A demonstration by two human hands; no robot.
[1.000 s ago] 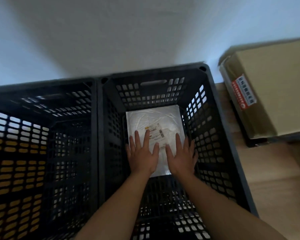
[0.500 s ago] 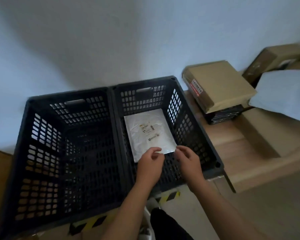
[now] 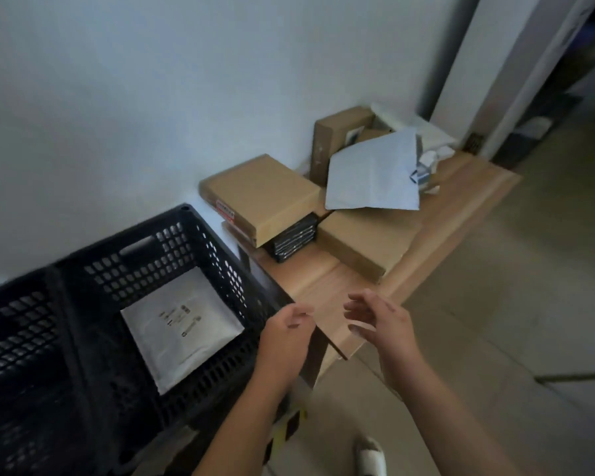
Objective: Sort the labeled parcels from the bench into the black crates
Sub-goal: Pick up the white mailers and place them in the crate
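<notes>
Head view: both hands' fingers (image 3: 361,305) loosely apart, empty, beside crate (image 3: 200,231) holding white parcel (image 3: 182,324)

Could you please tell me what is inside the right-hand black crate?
A white labeled parcel lies flat on the floor of the right-hand black crate. Anything beneath it is covered.

White parcel (image 3: 182,324) flat in black crate (image 3: 172,235)

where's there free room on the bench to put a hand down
The bare strip of bench at its near end, between the right crate and the flat brown box. Further along it is crowded: stacked brown box, grey mailer, more parcels behind.
</notes>
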